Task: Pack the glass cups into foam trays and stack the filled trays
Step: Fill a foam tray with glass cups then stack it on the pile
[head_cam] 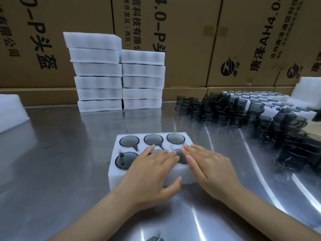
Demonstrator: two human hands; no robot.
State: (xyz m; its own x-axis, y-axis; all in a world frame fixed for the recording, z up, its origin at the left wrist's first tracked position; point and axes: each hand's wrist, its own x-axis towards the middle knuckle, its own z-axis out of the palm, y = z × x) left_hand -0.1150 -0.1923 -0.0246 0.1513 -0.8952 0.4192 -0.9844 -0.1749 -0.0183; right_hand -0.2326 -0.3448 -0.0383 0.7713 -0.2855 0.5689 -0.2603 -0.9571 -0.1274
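Steel table (60, 162), cardboard boxes (191, 40) behind

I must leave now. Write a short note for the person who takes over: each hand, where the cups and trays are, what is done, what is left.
Left hand: flat on the foam tray, fingers straight over the front middle cup, thumb at the front wall.
Right hand: flat, fingers over the front right cup.
Done: this tray holds six cups; two stacks of filled trays stand at the back.
Left: stack this tray, then pack the loose glass cups at the right into further trays.
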